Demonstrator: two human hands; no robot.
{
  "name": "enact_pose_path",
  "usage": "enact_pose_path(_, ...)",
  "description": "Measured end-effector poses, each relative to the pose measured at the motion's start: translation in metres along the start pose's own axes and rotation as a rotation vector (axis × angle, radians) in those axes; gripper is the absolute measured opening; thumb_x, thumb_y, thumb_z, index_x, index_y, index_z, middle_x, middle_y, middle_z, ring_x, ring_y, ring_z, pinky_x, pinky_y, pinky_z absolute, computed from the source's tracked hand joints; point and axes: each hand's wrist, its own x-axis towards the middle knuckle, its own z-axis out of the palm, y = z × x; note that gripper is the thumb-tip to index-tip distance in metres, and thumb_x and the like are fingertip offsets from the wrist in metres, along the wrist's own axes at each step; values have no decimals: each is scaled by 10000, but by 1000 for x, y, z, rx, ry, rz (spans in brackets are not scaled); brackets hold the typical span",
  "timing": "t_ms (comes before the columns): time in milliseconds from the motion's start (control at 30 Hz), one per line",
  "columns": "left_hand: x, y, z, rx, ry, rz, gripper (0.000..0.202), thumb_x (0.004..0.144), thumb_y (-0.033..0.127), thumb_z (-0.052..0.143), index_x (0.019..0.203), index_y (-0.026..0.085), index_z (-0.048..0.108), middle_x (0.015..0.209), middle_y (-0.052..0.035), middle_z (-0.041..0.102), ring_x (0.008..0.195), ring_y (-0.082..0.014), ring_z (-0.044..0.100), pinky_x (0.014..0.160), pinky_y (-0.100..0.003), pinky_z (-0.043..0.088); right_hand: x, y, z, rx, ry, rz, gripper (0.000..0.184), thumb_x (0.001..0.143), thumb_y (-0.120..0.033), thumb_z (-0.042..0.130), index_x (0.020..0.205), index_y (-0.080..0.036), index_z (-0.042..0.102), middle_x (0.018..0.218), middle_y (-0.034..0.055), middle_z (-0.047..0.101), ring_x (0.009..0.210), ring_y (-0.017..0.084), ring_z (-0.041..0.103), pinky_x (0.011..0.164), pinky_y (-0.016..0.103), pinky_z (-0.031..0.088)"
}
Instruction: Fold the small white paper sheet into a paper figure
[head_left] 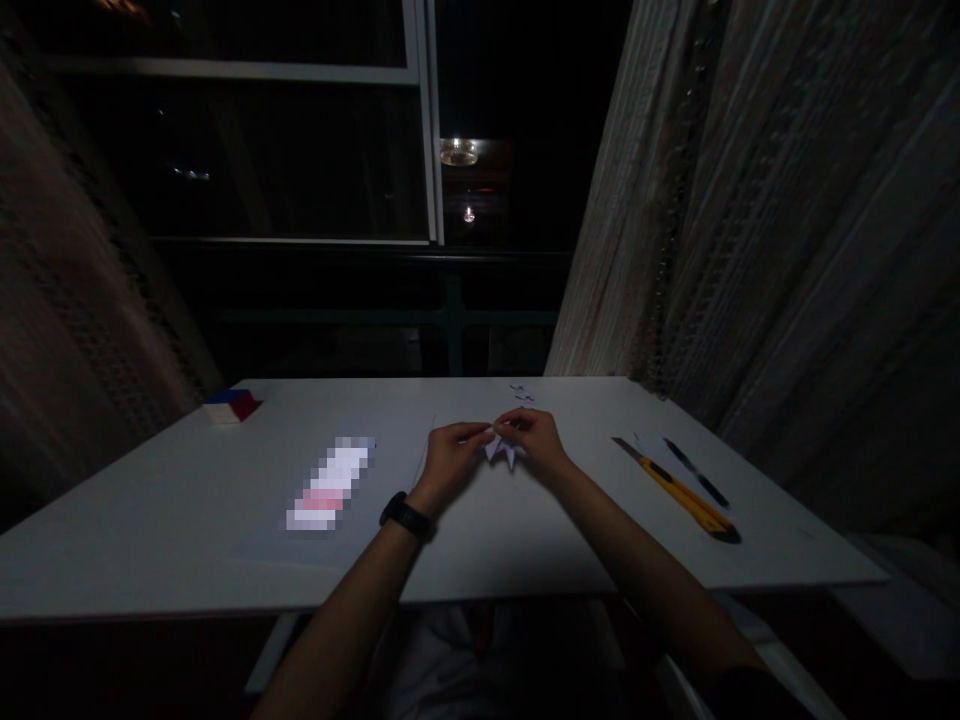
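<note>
A small folded white paper piece with pointed tips (502, 453) is held between my two hands above the table. My left hand (453, 455) pinches its left side, thumb and fingers together. My right hand (531, 436) grips it from the other side, fingers curled over the top. The points of the paper hang below my fingertips; its upper part is hidden by them. A black watch band (406, 515) circles my left wrist. Beyond my right hand lie small paper bits (523, 397) with dark marks.
On the white table (525, 560), a yellow utility knife (686, 497) and a black pen (697, 473) lie to the right. A blurred-out bright screen (330, 485) rests on a pale sheet (270, 545) at left. A coloured cube (230, 406) sits far left. Curtains (622, 190) flank the window.
</note>
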Motion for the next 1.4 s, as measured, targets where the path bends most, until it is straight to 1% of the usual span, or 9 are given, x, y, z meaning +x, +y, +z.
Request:
enact_pose_path(333, 3, -2, 0, -69, 61, -99, 212, 642, 306, 673, 769, 141, 718, 808, -91, 703, 775, -206, 637, 729, -309, 474, -2, 5, 5, 126, 28, 114, 211, 497, -326, 746, 587, -152, 667, 557, 28, 635, 523, 150, 562, 531, 282, 440)
enact_pose_path(500, 3, -1, 2, -167, 41, -173, 400, 576, 308, 738, 924, 117, 686, 754, -92, 689, 697, -195, 635, 640, -297, 482, -1, 6, 8, 132, 115, 134, 188, 510, -304, 739, 608, -156, 681, 592, 32, 649, 554, 155, 583, 574, 294, 460)
enact_pose_path(567, 3, -3, 3, -175, 77, -214, 445, 521, 285, 775, 912, 95, 682, 736, -100, 680, 668, -195, 632, 612, -293, 478, -1, 7, 9, 157, 158, 150, 197, 512, -307, 741, 625, -156, 685, 622, 38, 659, 576, 160, 596, 593, 298, 469)
enact_pose_path(633, 4, -6, 4, -190, 99, -244, 420, 498, 265, 788, 862, 82, 687, 749, -113, 680, 661, -197, 630, 609, -295, 476, -2, 8, 10, 172, 175, 174, 207, 511, -310, 742, 633, -151, 687, 618, 42, 659, 569, 161, 594, 583, 298, 468)
enact_pose_path(733, 5, -9, 2, -222, 104, -221, 336, 555, 261, 749, 846, 101, 695, 776, -107, 689, 686, -191, 628, 635, -293, 473, -3, 8, 11, 179, 137, 233, 214, 484, -299, 753, 601, -136, 678, 558, 40, 640, 519, 150, 570, 539, 290, 450)
enact_pose_path(867, 6, -9, -1, -189, 116, -118, 228, 629, 275, 680, 808, 135, 710, 830, -95, 700, 762, -190, 621, 692, -288, 461, -6, 6, 12, 198, 12, 328, 237, 436, -288, 768, 564, -119, 662, 516, 39, 625, 481, 138, 550, 505, 276, 428)
enact_pose_path(1133, 5, -9, -1, -109, 67, -127, 222, 615, 284, 688, 777, 136, 719, 802, -98, 702, 731, -196, 624, 691, -304, 464, -5, 17, 12, 22, -28, 212, 253, 524, -347, 733, 597, -113, 671, 536, 46, 624, 495, 140, 546, 497, 274, 415)
enact_pose_path(1300, 4, -8, -1, -204, 21, -180, 365, 555, 304, 745, 865, 113, 710, 781, -98, 698, 660, -182, 610, 602, -285, 463, -4, 21, 10, -13, 16, 210, 246, 532, -343, 721, 596, -112, 665, 547, 46, 625, 501, 144, 554, 500, 276, 422)
enact_pose_path(1400, 4, -9, -2, -246, 9, -199, 381, 549, 313, 748, 871, 112, 711, 736, -89, 694, 613, -164, 596, 569, -271, 451, -5, 21, 9, 17, -49, 237, 258, 541, -350, 714, 611, -107, 659, 537, 41, 617, 490, 141, 552, 497, 274, 420)
